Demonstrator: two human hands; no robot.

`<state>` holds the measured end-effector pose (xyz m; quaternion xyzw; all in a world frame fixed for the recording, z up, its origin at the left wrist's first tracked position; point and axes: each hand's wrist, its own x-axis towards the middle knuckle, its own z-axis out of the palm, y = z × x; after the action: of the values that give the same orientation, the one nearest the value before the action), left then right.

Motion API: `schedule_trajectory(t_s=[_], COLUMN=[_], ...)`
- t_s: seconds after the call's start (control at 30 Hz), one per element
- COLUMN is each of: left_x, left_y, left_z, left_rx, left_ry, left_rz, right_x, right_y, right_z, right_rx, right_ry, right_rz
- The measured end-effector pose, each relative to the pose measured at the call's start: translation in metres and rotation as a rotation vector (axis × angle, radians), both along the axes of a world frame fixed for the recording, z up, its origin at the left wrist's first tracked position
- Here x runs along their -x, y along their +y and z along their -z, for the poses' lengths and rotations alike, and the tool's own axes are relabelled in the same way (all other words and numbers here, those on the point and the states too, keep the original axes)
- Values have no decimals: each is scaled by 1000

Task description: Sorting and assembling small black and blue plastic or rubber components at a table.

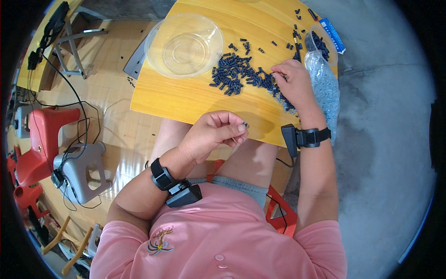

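In front of the table's near edge, my left hand [216, 131] is closed in a pinch, and a small dark piece [245, 124] shows at its thumb and fingertip. My right hand [295, 81] reaches over the right part of the table, thumb and fingers closed at the edge of a pile of small black plastic parts [230, 73]. What its fingertips hold, if anything, is too small to make out. Small silvery metal pieces [283, 101] lie beside the black parts, just below that hand.
A clear round plastic tub [186, 49] stands left of the pile. On the right are a clear bag of metal pieces [324, 86], a bowl of black parts [320, 44] and a blue-white box [332, 36]. Red [44, 139] and grey stools [83, 169] with cables stand at left.
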<state>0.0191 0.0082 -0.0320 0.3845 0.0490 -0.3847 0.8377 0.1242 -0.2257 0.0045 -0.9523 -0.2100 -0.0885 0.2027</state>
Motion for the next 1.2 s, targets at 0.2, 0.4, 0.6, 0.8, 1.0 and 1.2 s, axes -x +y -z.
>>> schedule_trajectory(t_s=[0.2, 0.4, 0.6, 0.8, 1.0, 1.2], left_x=[1, 0, 2, 6, 18, 36], left_y=[-1, 0, -1, -4, -9, -13], left_z=[0, 0, 1, -3, -12, -26], left_rx=[-16, -23, -12, -48, -44, -59], left_ry=[10, 17, 11, -48, -139, -243], left_rz=[-14, -9, -16, -25, -48, -31], right_x=[-3, -6, -7, 36, 106, 152], right_y=[3, 9, 6, -6, 2, 25], right_z=[3, 0, -2, -14, -25, -39], right_rx=[81, 191, 130, -219, -726, -948], right_ry=[28, 37, 30, 205, 335, 481], right_rz=[-17, -56, -42, 305, 320, 243])
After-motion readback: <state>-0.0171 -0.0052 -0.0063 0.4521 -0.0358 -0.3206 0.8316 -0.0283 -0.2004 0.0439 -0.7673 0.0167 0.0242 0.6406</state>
